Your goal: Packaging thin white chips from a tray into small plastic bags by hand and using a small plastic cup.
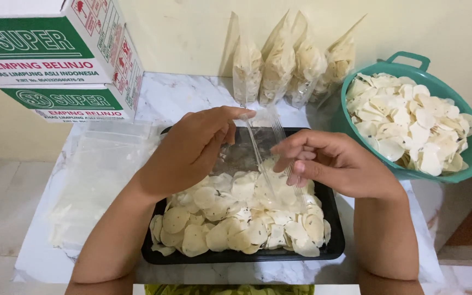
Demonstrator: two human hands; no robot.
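Over a black tray (334, 248) heaped with pale round chips (236, 218), a person works a clear plastic bag (263, 147) open with both hands. The left hand (189, 150) has its fingertips closed on the bag's top edge; the right hand (331, 161) pinches the opposite side, fingers curled and nearly closed on the film. The bag hangs between them, just above the chips and touching the heap at its lower end.

The step in hand looks to be opening the bag's mouth, and it is likely done best by rubbing the two layers apart at the rim, keeping the mouth over the tray so that stray chips fall back in.

Left of the tray lies a stack of empty bags (99, 169) on the marble table (170, 98). Farther back stand four filled bags (285, 65) against the wall, a teal basket (454, 164) of more chips at the right, and two stacked cartons (55, 60) at the left.
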